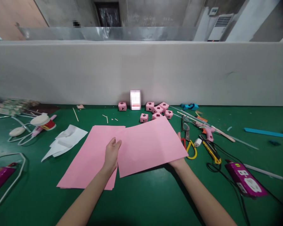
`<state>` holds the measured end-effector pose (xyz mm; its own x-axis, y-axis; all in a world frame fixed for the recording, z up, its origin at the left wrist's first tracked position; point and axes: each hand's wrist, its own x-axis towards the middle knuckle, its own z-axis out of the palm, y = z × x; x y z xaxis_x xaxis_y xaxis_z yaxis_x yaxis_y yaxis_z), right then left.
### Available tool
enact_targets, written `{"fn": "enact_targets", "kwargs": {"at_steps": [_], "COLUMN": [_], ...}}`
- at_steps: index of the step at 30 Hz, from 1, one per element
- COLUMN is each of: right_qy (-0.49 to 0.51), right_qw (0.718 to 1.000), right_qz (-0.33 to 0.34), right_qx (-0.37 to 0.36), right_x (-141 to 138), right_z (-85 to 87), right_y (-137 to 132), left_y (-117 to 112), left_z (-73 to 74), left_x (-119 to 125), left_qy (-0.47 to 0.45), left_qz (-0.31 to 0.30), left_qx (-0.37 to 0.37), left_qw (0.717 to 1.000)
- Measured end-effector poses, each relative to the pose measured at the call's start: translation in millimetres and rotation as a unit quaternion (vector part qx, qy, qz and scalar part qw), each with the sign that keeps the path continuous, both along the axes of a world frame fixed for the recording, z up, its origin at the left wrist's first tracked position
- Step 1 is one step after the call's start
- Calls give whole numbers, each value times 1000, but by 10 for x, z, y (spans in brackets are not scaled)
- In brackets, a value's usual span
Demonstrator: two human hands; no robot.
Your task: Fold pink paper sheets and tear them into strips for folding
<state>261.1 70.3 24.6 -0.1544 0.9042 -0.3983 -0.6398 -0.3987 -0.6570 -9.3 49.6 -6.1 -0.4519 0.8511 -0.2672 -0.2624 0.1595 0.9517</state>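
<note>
A pink paper sheet is held tilted above the green table, between both hands. My left hand is closed at its left edge, thumb and bent fingers together there. From beneath, my right hand grips the sheet near its right corner; most of its fingers are hidden behind the paper, with one fingertip showing past the right edge. Under my left hand lies a stack of pink paper. Several small pink paper boxes with dark diamond-shaped marks stand beyond the sheet, partly covered by it.
Scissors, a yellow utility knife, a pink glue gun and a purple power strip lie at right. Crumpled white paper and a paper cup are at left. A lit screen leans against the white partition.
</note>
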Motion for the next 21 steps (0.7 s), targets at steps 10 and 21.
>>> {"fn": "enact_targets", "kwargs": {"at_steps": [10,21], "right_qy": [26,-123], "right_qw": [996,961], "right_qz": [84,202], "right_qx": [11,146], "right_x": [327,116], "right_z": [-133,-45], "right_y": [234,-9], "left_y": [37,-5], "left_z": [9,144], "left_x": [-140,23], "left_qy": [-40,-175], "left_qz": [1,-114], "left_qx": [-18,-10], "left_qw": [999,978]}}
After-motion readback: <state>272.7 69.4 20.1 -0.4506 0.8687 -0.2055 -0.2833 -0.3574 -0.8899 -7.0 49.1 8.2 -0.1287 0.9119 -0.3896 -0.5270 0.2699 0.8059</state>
